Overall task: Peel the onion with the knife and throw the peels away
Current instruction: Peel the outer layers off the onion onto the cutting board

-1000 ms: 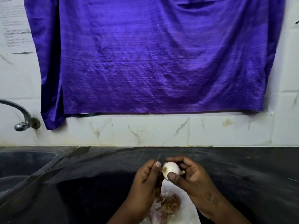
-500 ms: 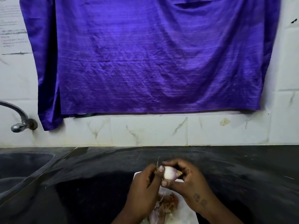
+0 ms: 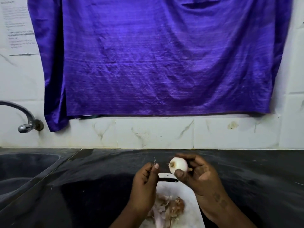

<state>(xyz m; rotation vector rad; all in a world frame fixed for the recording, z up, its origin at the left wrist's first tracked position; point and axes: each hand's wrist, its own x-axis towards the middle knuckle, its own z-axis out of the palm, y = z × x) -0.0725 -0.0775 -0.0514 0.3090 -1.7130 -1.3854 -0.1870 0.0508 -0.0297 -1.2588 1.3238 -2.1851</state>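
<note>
A: We're looking down at the dark countertop (image 3: 246, 170), and the right hand (image 3: 199, 176) has the onion (image 3: 179, 165) pinched between thumb and fingers, lifted clear of the white cutting board (image 3: 189, 195).

B: The onion looks pale and bare on the side we see, root end turned toward the left hand (image 3: 144, 183).

A: That left hand is closed, thumb pressed against the forefinger, with a thin wisp of peel (image 3: 154, 160) sticking up from the pinch. The two hands are apart, a clear gap between them.

B: And the knife (image 3: 167, 179)? We see a dark strip lying across the far end of the board, just below the onion, running out from behind the left hand. Whether that hand also grips it, we cannot tell.

A: Nearer to us, a heap of pinkish-brown peels (image 3: 166, 209) sits on the board between the wrists.

B: Off to the left, the sink (image 3: 24, 167) with its tap (image 3: 24, 122); above, a purple cloth (image 3: 156, 55) hangs over the white tiled wall (image 3: 156, 134).
</note>
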